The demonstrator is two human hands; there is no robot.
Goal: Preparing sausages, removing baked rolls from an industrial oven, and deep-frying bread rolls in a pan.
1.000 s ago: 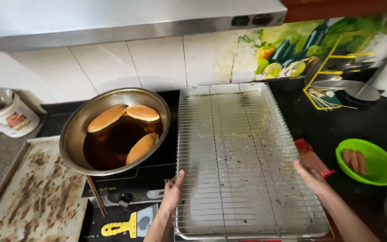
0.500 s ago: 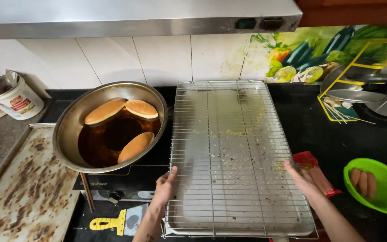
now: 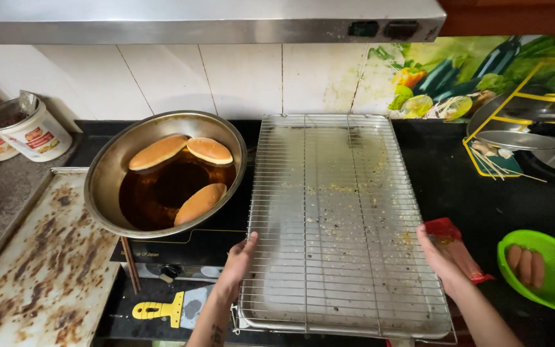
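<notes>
A rectangular wire cooling rack (image 3: 342, 218) lies over a metal tray on the black counter, dotted with crumbs. My left hand (image 3: 239, 260) grips its near left edge and my right hand (image 3: 437, 254) holds its near right edge. To the left, a round steel pan (image 3: 114, 170) of dark oil holds three golden buns (image 3: 184, 170) floating in it.
A stained baking sheet (image 3: 40, 270) lies at the left front. A yellow-handled scraper (image 3: 162, 310) and chopsticks lie below the pan. A green basket (image 3: 547, 283) with sausages sits at right, a red packet (image 3: 454, 247) beside my right hand. A white tub (image 3: 30, 132) stands back left; a yellow dish rack (image 3: 528, 122) back right.
The view has shifted slightly and the rack sits a little further right in the frame. Both hands stay on its near edges.
</notes>
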